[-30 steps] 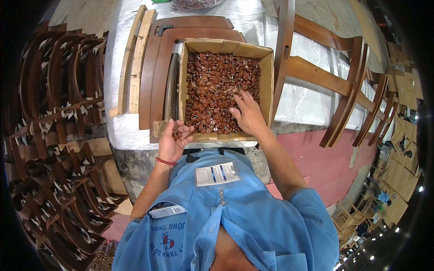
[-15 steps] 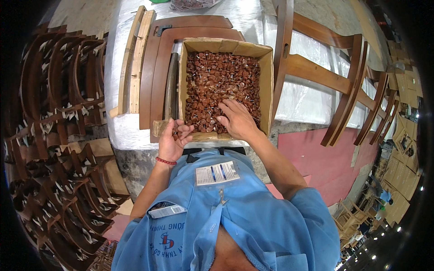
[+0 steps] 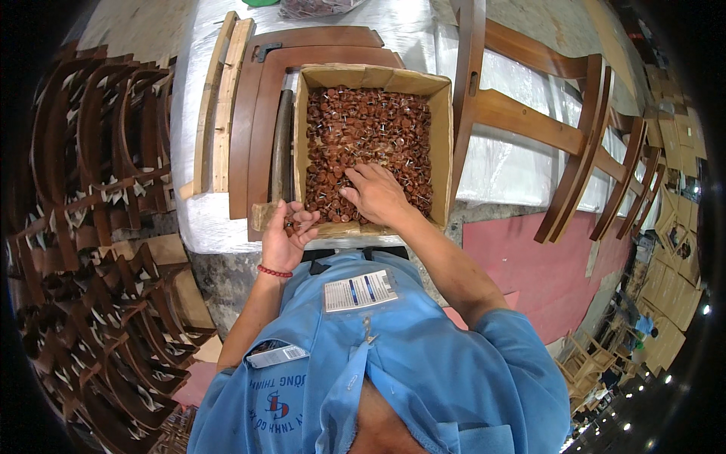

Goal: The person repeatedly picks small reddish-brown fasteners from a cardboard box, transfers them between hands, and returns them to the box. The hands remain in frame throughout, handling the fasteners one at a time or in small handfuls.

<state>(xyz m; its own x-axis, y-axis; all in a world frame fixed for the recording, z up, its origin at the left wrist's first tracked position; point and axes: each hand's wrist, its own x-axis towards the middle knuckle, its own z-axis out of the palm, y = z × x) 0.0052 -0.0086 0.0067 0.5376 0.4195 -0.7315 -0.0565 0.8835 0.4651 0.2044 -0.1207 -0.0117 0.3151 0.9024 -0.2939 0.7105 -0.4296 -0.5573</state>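
A cardboard box [image 3: 449, 136] full of brown round-headed nails [image 3: 370, 125] stands in front of me. My right hand [image 3: 376, 197] rests on the nails in its near half, thumb and fingers apart, fingertips touching the heap. At the box's near left corner, my left hand [image 3: 286, 236] is turned palm up with its fingers curled. A few brown-headed nails [image 3: 290, 224] show among those fingers, partly hidden. Beside that hand lies a mallet-like tool with a pale brown block [image 3: 262, 216] and a dark handle [image 3: 283, 144] along the box's left side.
Brown wooden frame pieces [image 3: 253, 113] and pale wooden strips [image 3: 224, 113] lie left of the box on a plastic-wrapped surface [image 3: 204, 219]. Brown chair-like frames [image 3: 529, 113] stand at the right. Many curved dark wooden parts [image 3: 98, 136] are stacked at the far left.
My right hand has shifted a little left over the nails. My left hand stays by the box corner with its fingers curled. The view has moved slightly.
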